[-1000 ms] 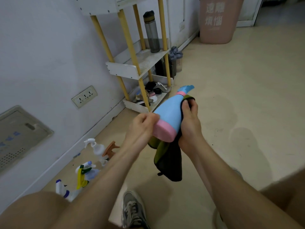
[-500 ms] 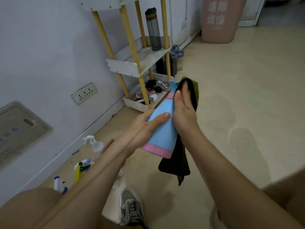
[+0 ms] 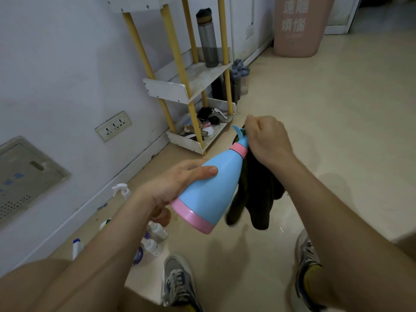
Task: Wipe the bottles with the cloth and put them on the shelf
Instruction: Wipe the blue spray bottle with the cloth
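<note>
A blue spray bottle (image 3: 209, 190) with a pink base and pink collar lies tilted in mid-air, nozzle pointing away. My left hand (image 3: 177, 179) grips its body from the left, thumb on top. My right hand (image 3: 265, 140) is curled round a dark cloth (image 3: 258, 194) at the bottle's nozzle; the cloth hangs down to the right of the bottle. The white and yellow shelf (image 3: 186, 86) stands against the wall ahead, with a tall grey bottle (image 3: 208, 39) on its middle level.
Several spray and pump bottles (image 3: 153, 235) stand on the floor by the wall at lower left. Dark bottles (image 3: 238, 79) stand beside the shelf. A pink bin (image 3: 299, 25) is at the back. My shoes (image 3: 180, 282) are below.
My right hand has moved with the cloth up to the nozzle and closed around it. My left hand has turned the bottle, so its pink base points lower and nearer.
</note>
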The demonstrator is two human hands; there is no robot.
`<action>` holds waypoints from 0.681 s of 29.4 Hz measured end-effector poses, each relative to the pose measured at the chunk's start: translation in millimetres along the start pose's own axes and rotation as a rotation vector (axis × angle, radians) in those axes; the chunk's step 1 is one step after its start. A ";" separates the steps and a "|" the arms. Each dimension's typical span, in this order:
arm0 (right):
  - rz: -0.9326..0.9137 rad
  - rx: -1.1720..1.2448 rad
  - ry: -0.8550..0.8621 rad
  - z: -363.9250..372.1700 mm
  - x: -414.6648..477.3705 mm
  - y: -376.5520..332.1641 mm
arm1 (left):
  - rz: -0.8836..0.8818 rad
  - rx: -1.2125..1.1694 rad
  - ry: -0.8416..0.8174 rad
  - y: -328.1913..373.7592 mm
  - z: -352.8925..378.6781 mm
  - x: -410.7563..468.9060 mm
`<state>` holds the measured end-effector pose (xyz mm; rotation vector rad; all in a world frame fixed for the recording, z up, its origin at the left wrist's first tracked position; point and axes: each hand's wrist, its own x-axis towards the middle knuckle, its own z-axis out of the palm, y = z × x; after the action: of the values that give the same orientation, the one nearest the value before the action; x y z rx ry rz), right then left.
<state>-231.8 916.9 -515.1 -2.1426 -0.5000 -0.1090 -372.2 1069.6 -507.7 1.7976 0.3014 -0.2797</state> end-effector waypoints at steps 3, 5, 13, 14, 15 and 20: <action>0.289 0.298 -0.098 -8.0 4.2 -2.0 | 0.022 0.013 -0.031 -3.5 -5.3 0.4; 0.565 0.662 -0.130 -12.1 0.2 3.7 | 0.036 -0.058 -0.039 -10.4 -8.0 0.5; 0.550 1.203 -0.364 -3.1 -16.3 22.6 | -0.090 -0.333 0.045 -20.5 -15.7 -1.3; 0.459 1.045 -0.361 -0.8 -15.0 18.9 | -0.097 -0.323 0.049 -18.8 -14.4 -2.4; 0.361 0.872 -0.327 1.7 -14.4 14.0 | -0.101 -0.308 0.053 -19.2 -12.9 -2.2; 0.170 0.366 0.093 15.9 -17.1 6.5 | -0.038 0.165 0.104 -13.1 -6.9 2.8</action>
<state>-246.6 921.0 -533.8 -1.8025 -0.2585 -0.0193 -373.9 1079.5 -518.9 1.9750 0.3962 -0.2438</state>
